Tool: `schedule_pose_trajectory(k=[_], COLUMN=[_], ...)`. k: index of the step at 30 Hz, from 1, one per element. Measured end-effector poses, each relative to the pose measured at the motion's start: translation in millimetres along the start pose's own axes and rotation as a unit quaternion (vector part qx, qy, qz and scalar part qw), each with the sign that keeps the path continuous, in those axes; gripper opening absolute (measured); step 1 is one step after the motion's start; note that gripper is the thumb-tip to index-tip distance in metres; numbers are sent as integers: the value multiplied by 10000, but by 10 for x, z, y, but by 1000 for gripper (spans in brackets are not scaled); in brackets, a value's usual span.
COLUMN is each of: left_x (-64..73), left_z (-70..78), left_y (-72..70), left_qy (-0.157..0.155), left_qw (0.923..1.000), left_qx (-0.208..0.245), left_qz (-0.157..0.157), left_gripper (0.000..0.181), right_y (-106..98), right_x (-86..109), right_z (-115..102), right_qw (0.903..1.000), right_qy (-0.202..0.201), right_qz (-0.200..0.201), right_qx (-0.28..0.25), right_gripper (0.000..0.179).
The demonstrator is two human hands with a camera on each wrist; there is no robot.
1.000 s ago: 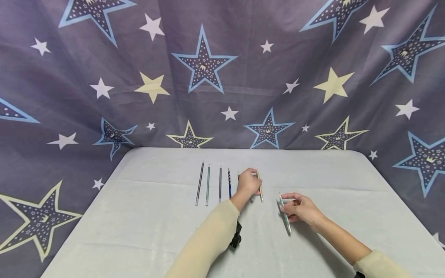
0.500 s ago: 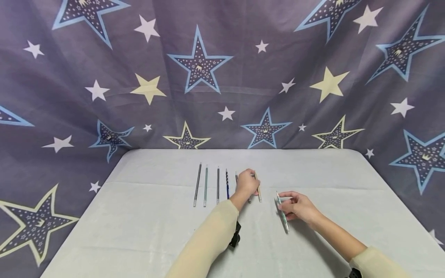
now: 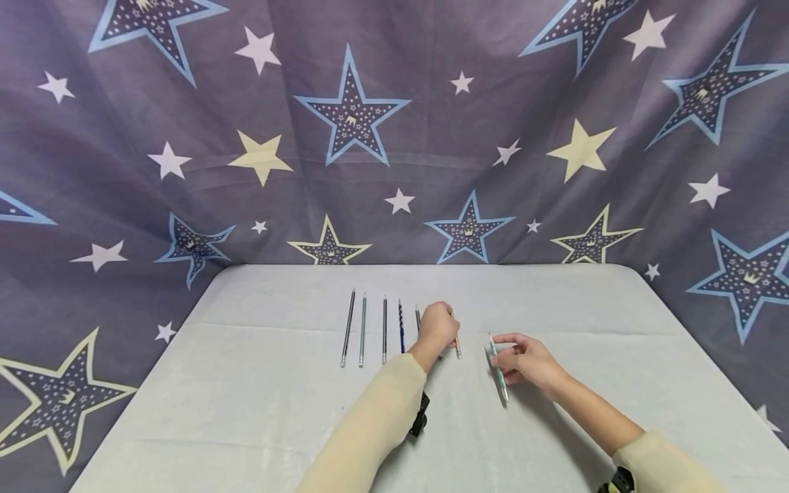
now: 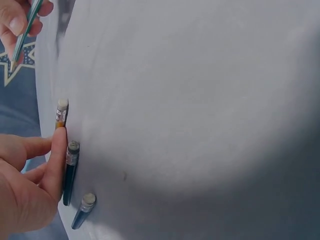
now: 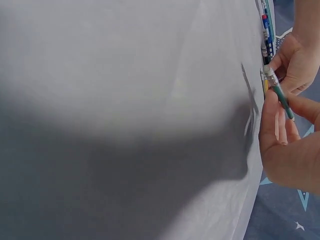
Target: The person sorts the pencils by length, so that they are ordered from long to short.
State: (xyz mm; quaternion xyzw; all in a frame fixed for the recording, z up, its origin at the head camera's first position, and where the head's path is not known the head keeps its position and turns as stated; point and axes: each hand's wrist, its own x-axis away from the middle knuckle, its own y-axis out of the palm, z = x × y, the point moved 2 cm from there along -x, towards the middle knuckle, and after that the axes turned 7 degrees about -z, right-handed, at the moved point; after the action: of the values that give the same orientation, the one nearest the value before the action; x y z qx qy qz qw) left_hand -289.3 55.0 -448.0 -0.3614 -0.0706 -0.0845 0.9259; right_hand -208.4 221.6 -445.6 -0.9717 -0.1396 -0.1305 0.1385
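In the head view my left hand [image 3: 439,327] pinches a yellow pencil [image 3: 458,348] at the right end of a row of pencils. The left wrist view shows a finger along this pencil [image 4: 61,117], its eraser end sticking out past the fingertips. Beside it lies a dark pencil [image 4: 71,162], mostly hidden by the hand in the head view. To the right, my right hand [image 3: 531,363] holds a green-and-white pencil [image 3: 501,380] between thumb and fingers, with its shadow on the cloth. In the right wrist view its white eraser [image 5: 268,71] points up.
Left of my left hand, a black pencil [image 3: 348,329], a teal pencil [image 3: 362,332], another dark pencil [image 3: 385,329] and a blue patterned pencil [image 3: 401,325] lie roughly parallel. A white cloth [image 3: 246,397] covers the table. Behind it hangs a star-printed curtain [image 3: 425,150].
My right hand has shifted slightly toward the back of the table with the green-and-white pencil. The left hand stays at the yellow pencil. The whole head view has drifted a little.
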Motion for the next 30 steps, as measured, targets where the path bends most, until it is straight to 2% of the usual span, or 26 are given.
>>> schedule_pose_trajectory(k=[6,11,16,23,30], left_x=[-10,-8,9,24,34], left_z=[21,18,2,-24,-28], left_y=[-19,-29,-25,-18,-36], left_qy=[43,120,163,267,335], left_qw=[9995,9992,9991,9992,9991], left_qx=[-30,-38,61,118,135], left_qz=[-298,-391,-382,-285,-240], left_gripper=[42,46,45,45,44], right_y=[-66,-94,-83,-66,-56], right_x=[-78,-154,-236,-371,-453], right_z=[-61,-116,-160,-164,-187], right_qw=[9998,9992,9989,9993,9991], right_qy=[-159,-179,-217,-69,-190], right_qz=[6,119,231,327,345], right_qx=[-133,-331,-358,-171,-125], right_gripper=[53,53,53,50,49])
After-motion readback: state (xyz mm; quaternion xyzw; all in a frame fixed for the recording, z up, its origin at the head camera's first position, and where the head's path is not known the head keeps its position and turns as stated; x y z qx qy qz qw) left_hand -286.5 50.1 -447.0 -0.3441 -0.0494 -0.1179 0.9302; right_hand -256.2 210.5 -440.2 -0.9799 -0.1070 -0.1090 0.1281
